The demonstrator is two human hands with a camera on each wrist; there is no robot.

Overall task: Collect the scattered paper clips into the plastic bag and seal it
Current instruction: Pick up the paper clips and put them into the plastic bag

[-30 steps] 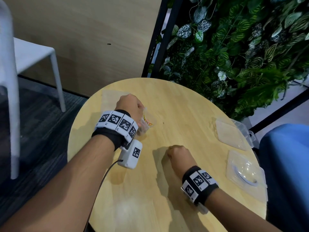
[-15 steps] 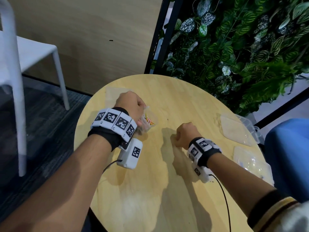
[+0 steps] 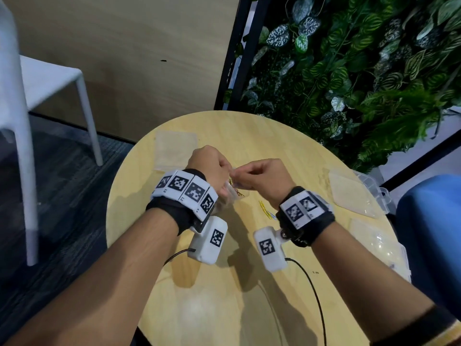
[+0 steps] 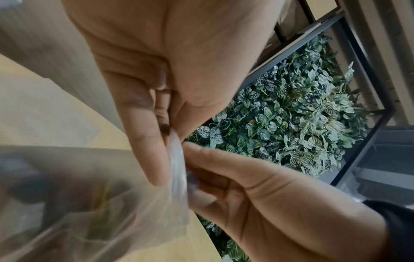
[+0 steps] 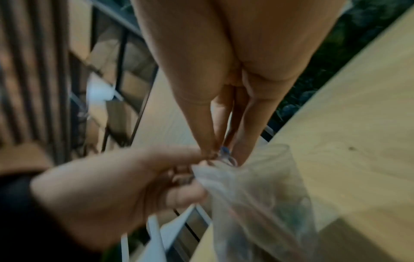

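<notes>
A clear plastic bag (image 3: pixel 230 193) with colored clips inside hangs over the round wooden table (image 3: pixel 249 308). My left hand (image 3: pixel 223 171) pinches its top edge, fingers and thumb (image 4: pixel 154 159) pressed on the plastic (image 4: pixel 112 203). My right hand (image 3: pixel 240 176) meets it at the bag's mouth. In the right wrist view its thumb and fingers (image 5: pixel 201 138) pinch a blue paper clip (image 5: pixel 225 150) just above the bag (image 5: pixel 257 195). Yellow and blue paper clips (image 3: pixel 265 209) lie loose on the table under my right wrist.
An empty flat bag (image 3: pixel 174 151) lies at the table's far left. Clear plastic boxes (image 3: pixel 349 193) and lids (image 3: pixel 374 245) sit along the right edge. A white chair (image 3: pixel 50 81) stands left, a plant wall (image 3: pixel 361 71) behind, a blue seat (image 3: pixel 429 233) right.
My right hand left the near middle of the table and rose up and left to the bag's mouth. My left hand kept holding the bag and lifted slightly.
</notes>
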